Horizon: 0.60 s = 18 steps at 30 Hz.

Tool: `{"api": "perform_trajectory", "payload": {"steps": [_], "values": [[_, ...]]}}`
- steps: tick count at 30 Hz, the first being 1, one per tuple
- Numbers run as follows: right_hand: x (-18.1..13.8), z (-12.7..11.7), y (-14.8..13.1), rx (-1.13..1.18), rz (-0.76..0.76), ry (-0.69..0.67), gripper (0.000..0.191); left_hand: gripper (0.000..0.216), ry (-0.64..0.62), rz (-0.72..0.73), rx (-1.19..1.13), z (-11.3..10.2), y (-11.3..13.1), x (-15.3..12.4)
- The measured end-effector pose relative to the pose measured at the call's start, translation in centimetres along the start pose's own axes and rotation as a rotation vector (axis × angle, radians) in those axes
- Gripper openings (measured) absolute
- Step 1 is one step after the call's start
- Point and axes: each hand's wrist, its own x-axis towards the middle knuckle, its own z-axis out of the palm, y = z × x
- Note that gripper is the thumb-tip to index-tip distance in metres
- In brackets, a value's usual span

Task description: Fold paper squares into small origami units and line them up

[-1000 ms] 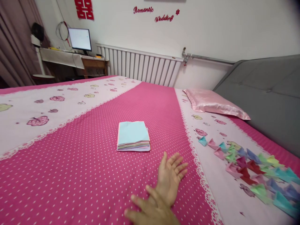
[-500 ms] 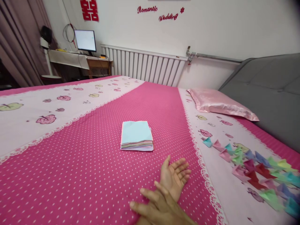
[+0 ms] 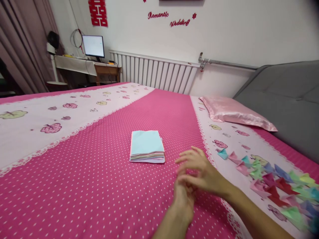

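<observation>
My right hand [image 3: 199,172] hovers over the pink dotted bedspread [image 3: 99,172], fingers apart and pointing left, holding nothing. My left hand [image 3: 183,199] lies just under it, reaching up from the bottom edge, its fingers mostly hidden behind the right hand. A stack of coloured square paper sheets [image 3: 147,146], light blue on top, rests on the bed a short way to the left of and beyond both hands. A row of several folded paper boats [image 3: 269,176] in mixed colours lies on the pale border to the right of the hands.
A pink satin pillow [image 3: 234,113] lies against the grey padded headboard [image 3: 286,99] at the right. Beyond the bed are a white radiator [image 3: 154,71], a desk with a lit monitor [image 3: 93,46], and a curtain [image 3: 22,53] at the far left.
My right hand rose from across the left wrist and moved forward over the left fingers. The left hand, palm up before, is now mostly covered. The view shifted slightly.
</observation>
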Motion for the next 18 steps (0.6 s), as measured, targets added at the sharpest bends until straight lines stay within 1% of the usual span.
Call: {"api": "perform_trajectory", "payload": {"steps": [2, 4, 7, 9, 12, 14, 18], "values": [[2.6, 0.5, 1.4, 0.000, 0.019, 0.033, 0.028, 0.027, 0.043, -0.001, 0.029, 0.1, -0.1, -0.1], [4.8, 1.9, 2.6, -0.016, 0.033, 0.074, 0.039, 0.028, 0.049, -0.032, 0.053, 0.1, -0.1, 0.0], [7.1, 4.3, 3.7, -0.043, 0.010, 0.041, 0.045, 0.023, 0.038, -0.046, 0.047, -0.1, -0.1, 0.2], [7.8, 5.3, 4.0, -0.073, 0.014, -0.016, 0.045, 0.020, 0.037, -0.046, 0.035, -0.2, -0.1, 0.3], [8.1, 6.1, 4.1, -0.103, 0.014, -0.089, 0.042, 0.017, 0.040, -0.040, 0.036, -0.2, -0.2, 0.4], [8.0, 6.4, 4.2, -0.133, 0.005, -0.091, 0.039, 0.017, 0.032, -0.033, 0.047, -0.2, -0.3, 0.5], [7.9, 6.8, 4.3, -0.190, -0.024, -0.048, 0.031, 0.019, 0.007, -0.022, 0.064, -0.3, -0.5, 0.6]]}}
